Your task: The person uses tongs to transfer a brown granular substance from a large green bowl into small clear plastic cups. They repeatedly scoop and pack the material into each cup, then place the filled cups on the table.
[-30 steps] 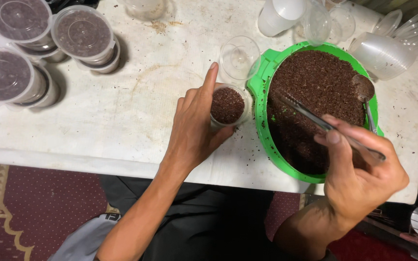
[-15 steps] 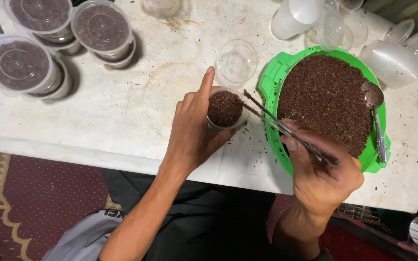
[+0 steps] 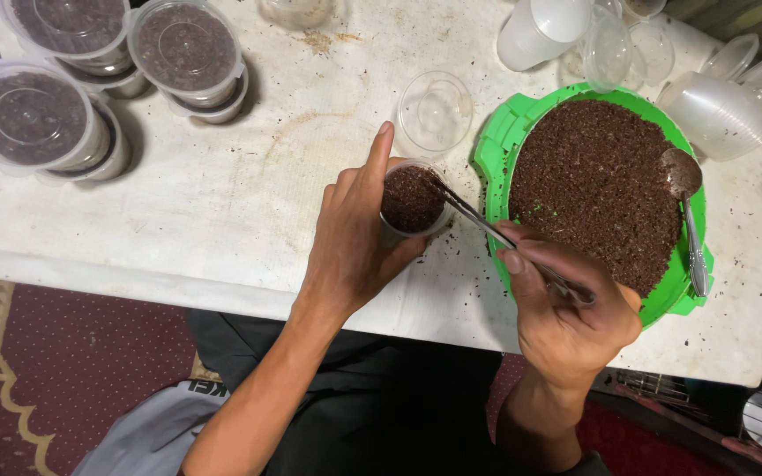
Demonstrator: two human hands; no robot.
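Nearest, at the bench's near edge, a pair of thin metal tweezers (image 3: 504, 242) is pinched in the right hand (image 3: 566, 308), the fingers (image 3: 522, 263) closed around its rear part so that the long tips are left free to reach. The tips are laid over the rim of a small clear cup (image 3: 413, 201) filled with dark brown soil, apparently so that the surface can be worked without the soil being touched by hand.

Just beside it, the cup is steadied by the left hand (image 3: 354, 238): it is wrapped from the left side, with the thumb below and the index finger stretched up past the rim, so that it is kept upright and from sliding on the white bench (image 3: 222, 220). Loose crumbs are scattered on the bench around it.

To the right, near the bench's right edge, a green tray (image 3: 496, 145) heaped with the same soil is kept within easy reach, with a metal spoon (image 3: 688, 211) rested on its right rim. Just behind the cup, an empty clear lid (image 3: 434, 113) lies.

Farther off, lidded filled cups (image 3: 63, 97) are stacked at the far left corner, apart from the work, and empty clear cups (image 3: 707, 88) are piled at the far right corner.
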